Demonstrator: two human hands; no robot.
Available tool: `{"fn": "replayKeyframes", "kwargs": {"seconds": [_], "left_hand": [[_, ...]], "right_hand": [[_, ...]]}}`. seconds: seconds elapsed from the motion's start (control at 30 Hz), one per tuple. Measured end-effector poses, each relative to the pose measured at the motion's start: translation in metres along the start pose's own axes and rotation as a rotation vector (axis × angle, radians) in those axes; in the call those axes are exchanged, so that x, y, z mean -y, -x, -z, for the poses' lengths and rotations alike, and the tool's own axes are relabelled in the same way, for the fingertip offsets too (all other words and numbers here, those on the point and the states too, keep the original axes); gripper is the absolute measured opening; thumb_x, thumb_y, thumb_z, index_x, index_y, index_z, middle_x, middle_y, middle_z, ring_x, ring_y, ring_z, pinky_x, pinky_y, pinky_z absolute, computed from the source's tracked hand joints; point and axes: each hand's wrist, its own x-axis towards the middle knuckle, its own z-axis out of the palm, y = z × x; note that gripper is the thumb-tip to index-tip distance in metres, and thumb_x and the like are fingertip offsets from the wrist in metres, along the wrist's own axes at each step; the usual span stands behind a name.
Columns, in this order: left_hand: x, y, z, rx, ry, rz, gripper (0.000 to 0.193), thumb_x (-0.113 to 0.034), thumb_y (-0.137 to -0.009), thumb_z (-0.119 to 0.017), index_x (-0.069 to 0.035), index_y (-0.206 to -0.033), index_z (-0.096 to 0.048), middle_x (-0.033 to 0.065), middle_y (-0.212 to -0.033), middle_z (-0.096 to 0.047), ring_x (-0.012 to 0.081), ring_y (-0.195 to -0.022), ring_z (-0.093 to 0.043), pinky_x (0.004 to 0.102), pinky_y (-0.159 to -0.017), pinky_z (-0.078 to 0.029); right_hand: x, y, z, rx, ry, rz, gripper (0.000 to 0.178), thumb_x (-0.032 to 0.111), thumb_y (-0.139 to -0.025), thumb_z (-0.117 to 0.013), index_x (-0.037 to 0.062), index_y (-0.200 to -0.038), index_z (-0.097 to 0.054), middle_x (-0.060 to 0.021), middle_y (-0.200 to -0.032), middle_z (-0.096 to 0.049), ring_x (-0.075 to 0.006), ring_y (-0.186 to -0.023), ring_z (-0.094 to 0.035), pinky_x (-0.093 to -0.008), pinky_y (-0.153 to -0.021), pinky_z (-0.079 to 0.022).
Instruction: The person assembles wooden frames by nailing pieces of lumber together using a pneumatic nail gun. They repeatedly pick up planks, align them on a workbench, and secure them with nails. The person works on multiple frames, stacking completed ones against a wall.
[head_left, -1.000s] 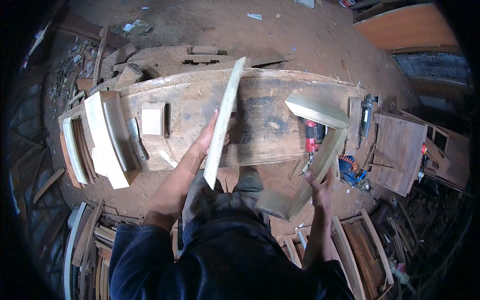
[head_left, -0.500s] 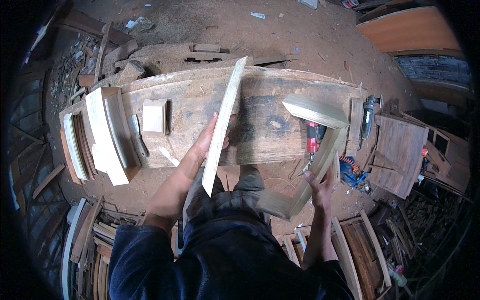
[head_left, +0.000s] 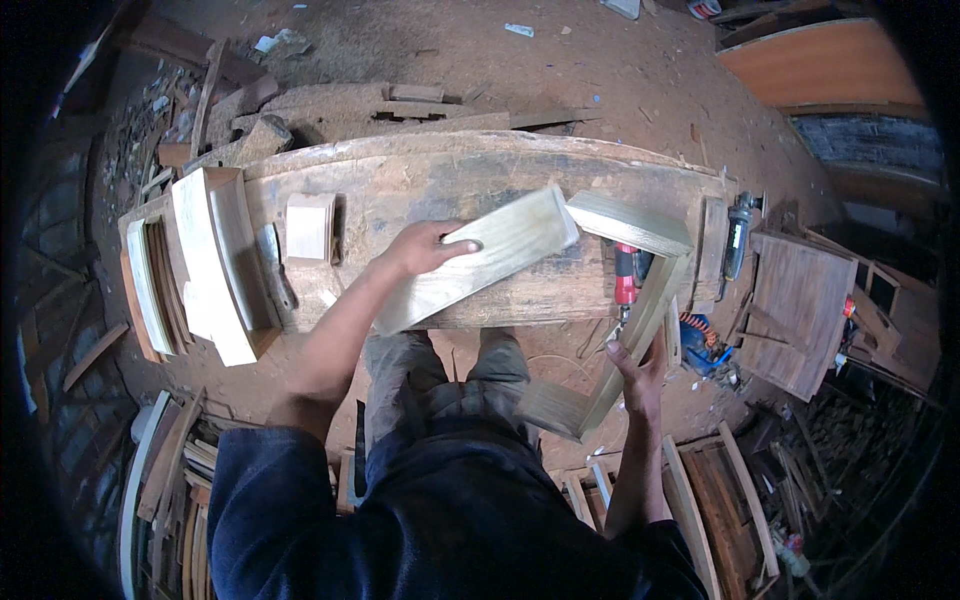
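My left hand (head_left: 432, 248) is closed on a flat pale wooden board (head_left: 480, 265), thumb on top, fingers out of sight beneath. The board slants over the workbench (head_left: 400, 180), its far right end close to a three-sided wooden frame. That frame (head_left: 628, 345) is gripped in my right hand (head_left: 640, 370), its long side in my grasp. One short side of the frame lies over the bench, the other hangs near my lap. Beneath the frame's far corner rests a red and black power tool (head_left: 626, 275), partly covered.
On the bench's left stand a wooden box-like assembly (head_left: 225, 265), a putty knife (head_left: 275, 265), a small stack of wood blocks (head_left: 311, 228) and several thin boards (head_left: 155, 290). A second power tool (head_left: 738, 238) lies at the right end. Wooden slats (head_left: 710, 500) stand behind me.
My left hand has turned the board from edge-on and nearly upright to lying flatter, its far end swung right toward the frame. The right hand and frame have barely moved.
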Motion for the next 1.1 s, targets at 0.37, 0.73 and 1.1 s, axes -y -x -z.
{"fn": "replayKeyframes", "kwargs": {"seconds": [0.37, 0.73, 1.1], "left_hand": [[0.017, -0.018, -0.053, -0.773, -0.097, -0.194, 0.048, -0.029, -0.094, -0.07, -0.005, -0.135, -0.064, 0.0208, -0.13, -0.059, 0.0394, -0.123, -0.053, 0.0509, -0.108, -0.04], [0.134, 0.044, -0.127, -1.097, -0.012, 0.236, 0.062, -0.024, -0.089, -0.072, 0.011, -0.138, -0.055, 0.03, -0.133, -0.054, 0.0452, -0.123, -0.049, 0.0506, -0.108, -0.038], [0.179, 0.013, -0.125, -0.96, 0.804, 0.121, 0.039, -0.017, -0.1, -0.063, 0.004, -0.134, -0.063, 0.0197, -0.132, -0.065, 0.0274, -0.127, -0.057, 0.0365, -0.106, -0.046]], "right_hand": [[-0.005, -0.015, -0.023, 0.086, 0.133, 0.207, 0.112, 0.027, -0.075, -0.09, 0.0009, -0.163, -0.024, -0.0248, -0.155, -0.045, -0.032, -0.14, -0.05, -0.0449, -0.117, -0.04], [0.049, -0.045, -0.099, 0.248, 0.936, 0.68, 0.116, 0.038, -0.064, -0.094, 0.0086, -0.16, -0.035, -0.0273, -0.138, -0.045, -0.0442, -0.124, -0.048, -0.0513, -0.105, -0.041], [0.051, -0.087, -0.166, 0.383, 1.15, 0.885, 0.118, 0.037, -0.063, -0.093, 0.0101, -0.161, -0.033, -0.0296, -0.139, -0.044, -0.0454, -0.13, -0.043, -0.0568, -0.115, -0.03]]}}
